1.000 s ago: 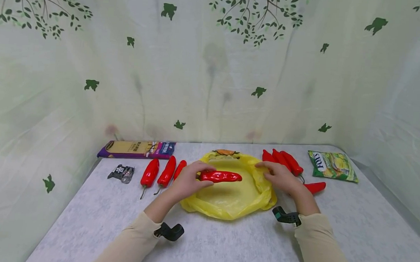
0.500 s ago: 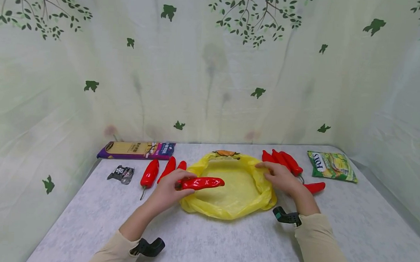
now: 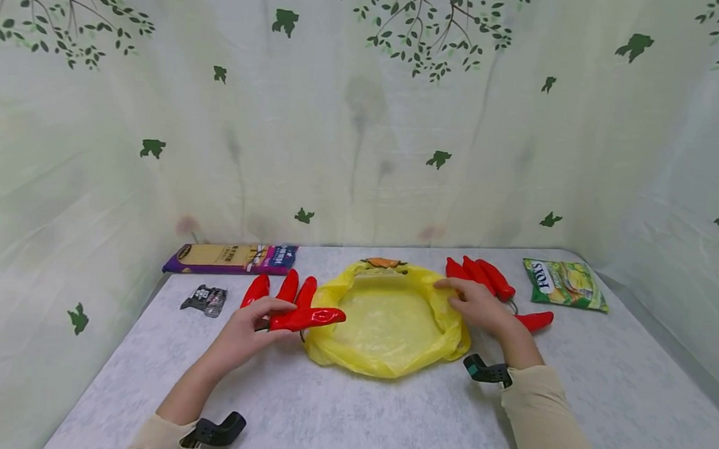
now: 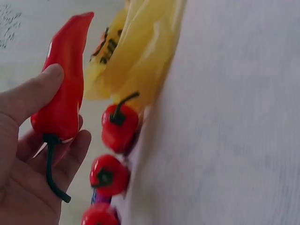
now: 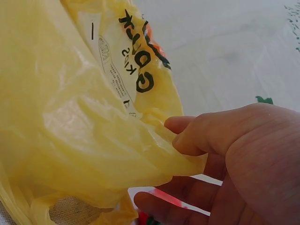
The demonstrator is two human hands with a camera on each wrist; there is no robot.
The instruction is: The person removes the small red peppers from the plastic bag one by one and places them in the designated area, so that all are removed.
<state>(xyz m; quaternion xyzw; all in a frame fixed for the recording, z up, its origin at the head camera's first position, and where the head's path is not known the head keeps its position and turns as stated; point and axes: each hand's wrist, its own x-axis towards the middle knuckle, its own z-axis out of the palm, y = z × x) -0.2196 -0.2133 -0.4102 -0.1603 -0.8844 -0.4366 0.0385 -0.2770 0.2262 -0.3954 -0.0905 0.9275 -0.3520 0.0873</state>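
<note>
My left hand (image 3: 240, 340) holds a red chili pepper (image 3: 308, 318) between thumb and fingers, its tip pointing right towards the bag. In the left wrist view the pepper's green stem (image 4: 52, 168) hangs below the fingers. Behind that hand lie several red peppers (image 3: 288, 286), partly covered by it. A yellow plastic bag (image 3: 385, 319) lies in the middle with its mouth spread wide; no pepper shows inside. My right hand (image 3: 482, 311) pinches the bag's right rim, and in the right wrist view its thumb and fingers grip the yellow film (image 5: 154, 154).
Right of the bag lie several more red peppers (image 3: 494, 278), one (image 3: 535, 320) apart and nearer. A green snack packet (image 3: 564, 285) is at far right. A long purple and tan packet (image 3: 231, 258) and a small black wrapper (image 3: 204, 299) lie at left on the grey table (image 3: 351, 418).
My left hand has drawn back to the left from over the bag, carrying the chili pepper. The right hand and the bag stay nearly still.
</note>
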